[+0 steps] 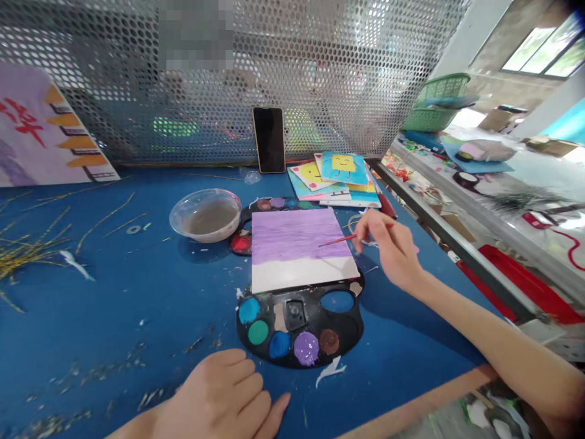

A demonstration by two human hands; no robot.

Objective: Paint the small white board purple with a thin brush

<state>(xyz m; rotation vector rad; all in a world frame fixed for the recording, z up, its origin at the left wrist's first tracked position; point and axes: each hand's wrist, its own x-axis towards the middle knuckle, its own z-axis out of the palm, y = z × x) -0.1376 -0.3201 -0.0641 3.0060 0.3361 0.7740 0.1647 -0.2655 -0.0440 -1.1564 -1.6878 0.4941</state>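
Note:
My right hand (388, 244) pinches a thin red paintbrush (340, 240), its tip over the purple part of a small canvas (301, 244). The canvas is purple above and white along its lower edge. It lies across black paint palettes, the nearer one (292, 360) holding blue, teal, purple and brown paint. My left hand (228, 393) rests on the table below the palette, fingers curled and empty. Left of the canvas stands a clear bowl (208, 216) of murky water.
Behind the canvas, a phone (269, 140) leans on a perforated metal panel (320, 73), beside stacked painted cards (342, 167). Dry twigs (27, 250) and a larger painting (46, 134) are at the left. A cluttered shelf (475, 158) with green baskets (439, 103) is at the right.

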